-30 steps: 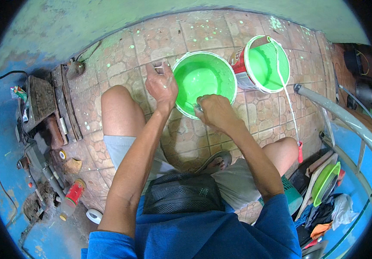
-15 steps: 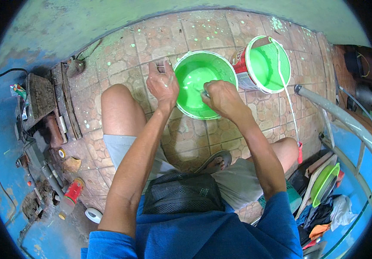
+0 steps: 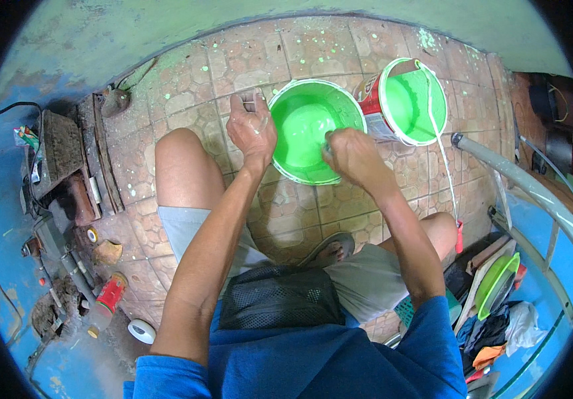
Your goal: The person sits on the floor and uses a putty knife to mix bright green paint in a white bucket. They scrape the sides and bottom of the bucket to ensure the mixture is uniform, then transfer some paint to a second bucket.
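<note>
A white-rimmed bucket of bright green paint stands on the tiles in front of my knees. My left hand, flecked with pale paint, is closed at the bucket's left rim and steadies it. Over the right side of the same bucket, my right hand is closed in a fist. A short greyish bit of what it grips shows beside the fingers, low over the paint; the rest is hidden. The paint surface looks glossy and stirred.
Just right stands a second paint bucket with a long-handled paint roller leaning across it. A metal ladder-like frame rises at the right. At left lie a clear bottle and a tape roll. Paint spots dot the tiled floor.
My right hand has moved a little to the right and slightly down inside the bucket's opening, and the paint's glints have shifted. My left hand stays at the rim.
</note>
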`<state>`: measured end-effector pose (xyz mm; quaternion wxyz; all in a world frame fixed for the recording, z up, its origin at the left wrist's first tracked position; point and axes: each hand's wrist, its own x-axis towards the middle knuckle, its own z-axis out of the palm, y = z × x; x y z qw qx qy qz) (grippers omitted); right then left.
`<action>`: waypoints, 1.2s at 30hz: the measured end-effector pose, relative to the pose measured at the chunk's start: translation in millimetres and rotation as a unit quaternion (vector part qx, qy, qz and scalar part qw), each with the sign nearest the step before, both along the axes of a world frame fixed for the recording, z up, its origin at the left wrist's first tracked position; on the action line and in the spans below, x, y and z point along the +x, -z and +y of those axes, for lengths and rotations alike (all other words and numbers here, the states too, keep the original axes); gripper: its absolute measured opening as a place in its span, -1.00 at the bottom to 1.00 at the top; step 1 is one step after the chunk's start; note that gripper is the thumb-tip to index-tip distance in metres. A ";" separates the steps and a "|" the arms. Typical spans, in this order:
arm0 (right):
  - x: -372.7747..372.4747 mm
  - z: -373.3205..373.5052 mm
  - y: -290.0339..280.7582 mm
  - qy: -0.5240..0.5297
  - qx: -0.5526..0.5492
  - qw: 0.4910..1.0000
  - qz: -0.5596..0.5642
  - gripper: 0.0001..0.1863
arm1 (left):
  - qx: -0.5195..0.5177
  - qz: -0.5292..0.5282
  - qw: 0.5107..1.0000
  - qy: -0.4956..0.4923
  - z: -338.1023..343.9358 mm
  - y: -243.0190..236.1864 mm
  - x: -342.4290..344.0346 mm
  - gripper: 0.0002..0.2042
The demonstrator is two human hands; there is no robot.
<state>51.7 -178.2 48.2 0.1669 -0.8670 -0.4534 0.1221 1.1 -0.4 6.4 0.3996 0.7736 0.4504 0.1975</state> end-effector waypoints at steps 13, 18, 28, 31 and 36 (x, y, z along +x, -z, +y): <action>15.9 -4.0 7.7 0.015 0.011 0.999 -0.031 -0.82 | -0.003 -0.009 1.000 -0.005 -1.3 2.2 0.8 -0.73; -9.0 19.3 4.1 0.008 0.006 0.999 0.053 -0.80 | -0.003 -0.015 1.000 -0.003 -1.6 0.0 -0.7 -0.73; 15.2 -3.7 5.0 0.022 0.031 0.999 -0.010 -0.78 | -0.005 -0.015 1.000 0.001 -1.2 1.8 0.3 -0.72; 3.4 4.5 2.9 0.010 -0.005 0.999 0.030 -0.76 | -0.024 -0.006 1.000 0.000 -1.2 -0.8 0.3 -0.72; 23.0 28.0 7.2 0.045 0.018 0.999 0.021 -0.76 | -0.014 -0.003 1.000 0.006 -1.3 1.0 0.8 -0.72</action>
